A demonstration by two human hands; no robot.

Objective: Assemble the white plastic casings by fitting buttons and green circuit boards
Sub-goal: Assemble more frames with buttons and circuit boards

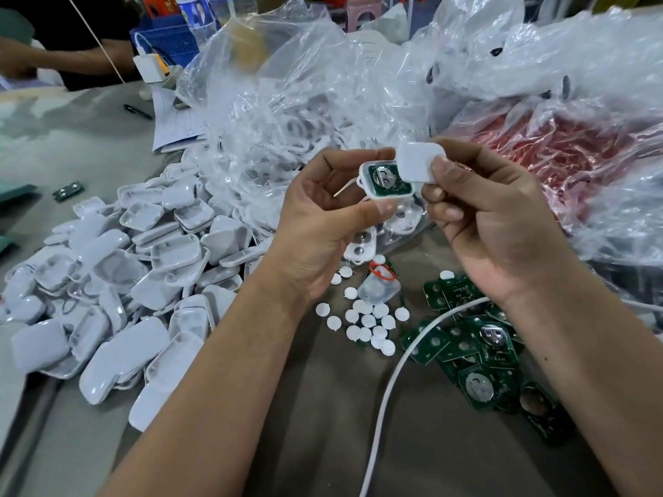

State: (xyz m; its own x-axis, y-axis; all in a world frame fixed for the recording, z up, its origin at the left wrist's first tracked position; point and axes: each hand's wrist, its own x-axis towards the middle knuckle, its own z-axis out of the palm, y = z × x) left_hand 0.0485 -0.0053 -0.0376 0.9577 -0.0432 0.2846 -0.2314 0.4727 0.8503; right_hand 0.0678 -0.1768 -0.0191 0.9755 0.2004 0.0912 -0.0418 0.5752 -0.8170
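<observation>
Your left hand point(323, 224) pinched one casing point(385, 181) with board point(389, 179); right hand point(488, 224) pinched one cover point(419, 163) touching it.

White casings point(118, 281) and small white round buttons point(366, 322) lie on a grey desk point(323, 407). Green circuit boards point(477, 356) carry silver discs. A clear bag point(559, 163) shows red inside.

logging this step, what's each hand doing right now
Left hand: holds casing half with green board fitted.
Right hand: pinches white cover.
</observation>
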